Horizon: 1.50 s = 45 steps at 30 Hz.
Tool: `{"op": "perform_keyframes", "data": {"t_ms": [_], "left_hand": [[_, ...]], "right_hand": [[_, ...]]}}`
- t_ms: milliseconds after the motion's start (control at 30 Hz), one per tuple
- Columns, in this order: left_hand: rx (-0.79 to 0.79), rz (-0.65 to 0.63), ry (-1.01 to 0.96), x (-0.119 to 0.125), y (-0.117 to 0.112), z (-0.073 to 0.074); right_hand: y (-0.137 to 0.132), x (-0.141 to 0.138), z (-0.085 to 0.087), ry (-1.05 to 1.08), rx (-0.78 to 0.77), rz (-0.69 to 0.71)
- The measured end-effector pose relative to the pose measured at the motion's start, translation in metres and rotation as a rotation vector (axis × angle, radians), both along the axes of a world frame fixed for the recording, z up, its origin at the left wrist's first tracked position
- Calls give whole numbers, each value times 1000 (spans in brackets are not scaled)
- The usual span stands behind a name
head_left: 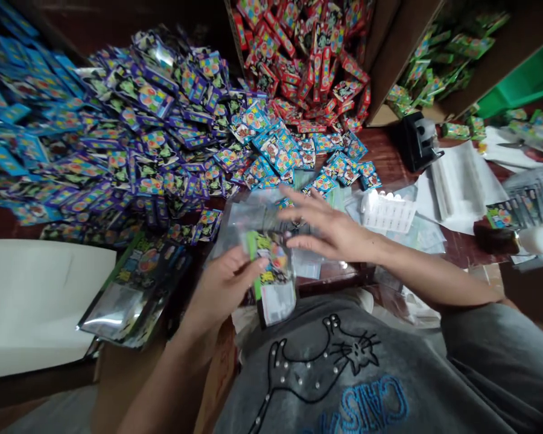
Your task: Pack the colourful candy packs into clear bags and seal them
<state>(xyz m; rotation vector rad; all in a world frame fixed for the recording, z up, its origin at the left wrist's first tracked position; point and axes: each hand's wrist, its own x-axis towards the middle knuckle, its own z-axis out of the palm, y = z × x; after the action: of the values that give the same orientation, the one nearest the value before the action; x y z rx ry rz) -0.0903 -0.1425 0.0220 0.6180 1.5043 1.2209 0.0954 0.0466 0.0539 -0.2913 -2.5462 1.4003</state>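
In my left hand (228, 277) is a printed pouch (275, 274) with a green edge and a clear window at its lower end. The thumb lies across its front and the fingers are behind it. My right hand (326, 226) hovers just right of the pouch's top, fingers spread and blurred, with nothing seen in them. Beyond that hand lie small blue boxes (276, 147) and clear plastic bags (239, 217). A stack of similar pouches (138, 283) rests at the left, below a large heap of purple boxes (163, 138).
Red boxes (308, 66) fill a carton at the back, and green boxes (461, 48) another at the right. More blue boxes (18, 90) lie far left. A black tape dispenser (419, 141), a sticker sheet (389, 212) and a white-capped bottle (516, 240) are at the right.
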Motion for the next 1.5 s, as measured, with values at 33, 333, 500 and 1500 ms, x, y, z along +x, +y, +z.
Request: {"op": "perform_keyframes", "data": {"t_ms": [33, 333, 500, 1500], "left_hand": [[15, 109, 28, -2, 1, -1], [31, 436, 189, 14, -16, -23], [-95, 237, 97, 19, -44, -40], [20, 510, 694, -5, -63, -97]], "right_hand": [[-4, -4, -5, -2, -43, -121], [-64, -45, -60, -96, -115, -398], [-70, -65, -76, 54, -247, -470], [10, -56, -46, -276, 354, -42]]}}
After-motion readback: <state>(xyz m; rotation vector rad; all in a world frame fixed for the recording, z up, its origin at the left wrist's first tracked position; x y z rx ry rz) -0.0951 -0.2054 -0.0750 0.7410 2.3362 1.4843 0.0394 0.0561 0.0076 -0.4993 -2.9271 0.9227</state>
